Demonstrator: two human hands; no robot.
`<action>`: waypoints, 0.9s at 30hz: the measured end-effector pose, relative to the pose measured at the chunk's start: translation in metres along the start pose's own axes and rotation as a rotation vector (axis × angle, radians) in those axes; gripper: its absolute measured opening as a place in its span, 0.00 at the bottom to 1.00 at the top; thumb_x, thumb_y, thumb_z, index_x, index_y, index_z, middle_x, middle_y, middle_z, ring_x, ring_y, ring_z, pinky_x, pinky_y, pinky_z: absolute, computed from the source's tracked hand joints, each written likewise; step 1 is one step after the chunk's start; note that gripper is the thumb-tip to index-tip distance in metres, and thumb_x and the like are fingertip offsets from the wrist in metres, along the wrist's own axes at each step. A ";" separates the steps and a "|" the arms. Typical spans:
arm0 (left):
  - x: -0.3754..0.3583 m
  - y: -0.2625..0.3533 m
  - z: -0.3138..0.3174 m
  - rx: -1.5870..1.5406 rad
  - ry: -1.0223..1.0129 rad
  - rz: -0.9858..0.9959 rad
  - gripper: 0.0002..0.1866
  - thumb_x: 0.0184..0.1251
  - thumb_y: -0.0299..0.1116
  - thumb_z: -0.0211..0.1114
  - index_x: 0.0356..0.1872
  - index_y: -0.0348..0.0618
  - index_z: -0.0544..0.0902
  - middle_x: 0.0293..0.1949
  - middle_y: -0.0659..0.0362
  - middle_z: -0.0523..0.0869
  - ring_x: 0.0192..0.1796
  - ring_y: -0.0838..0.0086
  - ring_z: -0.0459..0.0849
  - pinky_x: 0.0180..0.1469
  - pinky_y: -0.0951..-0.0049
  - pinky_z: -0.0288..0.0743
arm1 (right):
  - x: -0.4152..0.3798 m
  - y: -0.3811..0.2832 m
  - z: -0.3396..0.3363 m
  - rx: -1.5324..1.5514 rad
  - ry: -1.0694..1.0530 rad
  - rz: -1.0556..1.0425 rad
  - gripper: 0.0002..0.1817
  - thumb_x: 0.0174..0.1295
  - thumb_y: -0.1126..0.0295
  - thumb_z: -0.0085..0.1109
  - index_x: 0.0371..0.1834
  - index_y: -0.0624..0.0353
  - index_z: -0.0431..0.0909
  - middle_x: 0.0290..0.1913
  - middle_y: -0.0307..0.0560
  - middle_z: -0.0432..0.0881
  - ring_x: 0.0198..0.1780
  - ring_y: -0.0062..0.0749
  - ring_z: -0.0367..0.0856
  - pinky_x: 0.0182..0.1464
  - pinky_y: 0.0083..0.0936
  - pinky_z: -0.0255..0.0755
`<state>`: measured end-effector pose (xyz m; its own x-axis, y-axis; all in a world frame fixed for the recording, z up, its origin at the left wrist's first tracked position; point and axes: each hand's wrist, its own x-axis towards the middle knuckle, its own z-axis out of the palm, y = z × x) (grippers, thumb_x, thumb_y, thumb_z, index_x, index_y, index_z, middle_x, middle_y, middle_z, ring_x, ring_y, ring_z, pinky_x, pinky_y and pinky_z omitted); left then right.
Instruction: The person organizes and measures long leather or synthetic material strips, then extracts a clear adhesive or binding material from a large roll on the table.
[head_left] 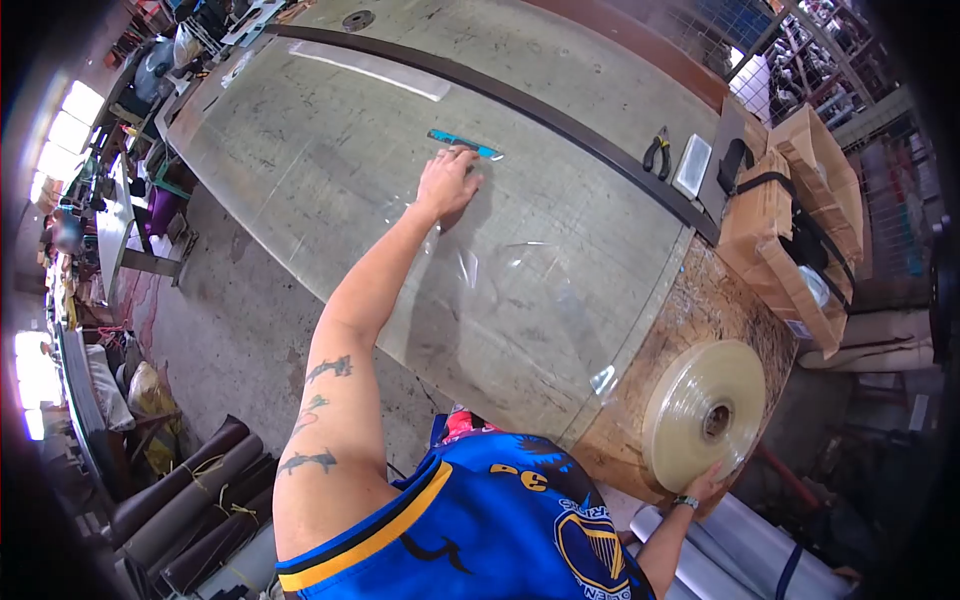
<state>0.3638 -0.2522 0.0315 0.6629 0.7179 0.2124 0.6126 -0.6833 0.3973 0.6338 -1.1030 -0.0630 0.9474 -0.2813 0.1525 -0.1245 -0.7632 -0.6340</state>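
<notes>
My left hand (pixel 449 187) reaches across the table, its fingertips at the near edge of a teal utility knife (pixel 487 151) lying on the surface. The thumb is apart from the knife. My right hand (pixel 706 486), with a watch on the wrist, holds the lower edge of a large roll of clear plastic strip (pixel 672 408). The roll lies flat on the table's near right corner, its core hole facing up. Loose clear plastic (pixel 604 379) with bright glints lies on the tabletop between the two hands; its outline is hard to make out.
A long dark metal bar (pixel 560 129) crosses the worktable (pixel 330 150). Pliers (pixel 657 155), a pale rectangular object (pixel 692 165) and an open cardboard box (pixel 765 225) sit at the right. Rolled material (pixel 200 490) lies at lower left, grey rolls (pixel 740 560) at lower right.
</notes>
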 end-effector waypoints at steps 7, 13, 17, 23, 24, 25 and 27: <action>0.065 -0.039 0.060 0.183 -0.006 -0.013 0.38 0.78 0.59 0.55 0.77 0.42 0.68 0.81 0.51 0.64 0.84 0.52 0.57 0.83 0.47 0.50 | 0.007 -0.022 0.009 -0.148 0.013 -0.035 0.43 0.75 0.42 0.56 0.77 0.71 0.66 0.75 0.65 0.72 0.74 0.54 0.73 0.75 0.39 0.66; 0.067 0.014 0.072 0.075 0.065 0.033 0.32 0.78 0.56 0.58 0.71 0.42 0.76 0.75 0.43 0.72 0.78 0.45 0.66 0.79 0.45 0.57 | 0.003 -0.021 0.002 -0.203 0.000 -0.016 0.43 0.74 0.43 0.58 0.76 0.71 0.66 0.74 0.65 0.73 0.74 0.53 0.73 0.74 0.39 0.66; -0.051 0.162 0.016 -0.350 0.011 0.503 0.23 0.65 0.39 0.72 0.59 0.43 0.83 0.68 0.41 0.79 0.73 0.43 0.73 0.74 0.44 0.65 | -0.006 -0.029 0.002 -0.162 0.031 0.107 0.42 0.74 0.43 0.59 0.76 0.71 0.66 0.74 0.65 0.74 0.73 0.53 0.74 0.74 0.39 0.66; -0.205 0.284 0.077 -0.392 -0.473 0.908 0.39 0.57 0.45 0.79 0.71 0.52 0.76 0.78 0.48 0.67 0.81 0.49 0.62 0.81 0.44 0.57 | -0.004 -0.042 -0.012 0.240 -0.010 0.492 0.42 0.73 0.45 0.61 0.75 0.71 0.67 0.72 0.65 0.75 0.72 0.53 0.75 0.73 0.39 0.67; -0.207 0.290 0.096 -0.289 -0.475 0.927 0.40 0.56 0.47 0.79 0.72 0.53 0.75 0.79 0.49 0.66 0.82 0.49 0.61 0.81 0.44 0.56 | 0.002 -0.060 -0.021 0.361 -0.062 0.602 0.41 0.72 0.46 0.63 0.75 0.71 0.67 0.72 0.65 0.75 0.72 0.52 0.75 0.73 0.39 0.67; -0.203 0.285 0.105 -0.345 -0.454 0.836 0.37 0.57 0.49 0.78 0.68 0.51 0.79 0.77 0.49 0.69 0.81 0.50 0.63 0.81 0.45 0.57 | 0.010 -0.075 -0.026 0.484 -0.121 0.703 0.41 0.72 0.47 0.64 0.74 0.72 0.67 0.71 0.66 0.76 0.71 0.52 0.76 0.73 0.39 0.68; -0.189 0.266 0.118 -0.387 -0.361 0.896 0.26 0.59 0.46 0.77 0.58 0.52 0.84 0.73 0.52 0.74 0.78 0.52 0.68 0.77 0.45 0.63 | 0.010 -0.069 -0.012 0.444 -0.090 0.577 0.41 0.71 0.49 0.66 0.74 0.72 0.67 0.71 0.66 0.76 0.70 0.52 0.77 0.72 0.39 0.68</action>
<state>0.4523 -0.5849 -0.0087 0.9353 -0.1581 0.3166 -0.3058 -0.8114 0.4981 0.6488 -1.0597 -0.0085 0.7903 -0.5035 -0.3491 -0.4978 -0.1955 -0.8449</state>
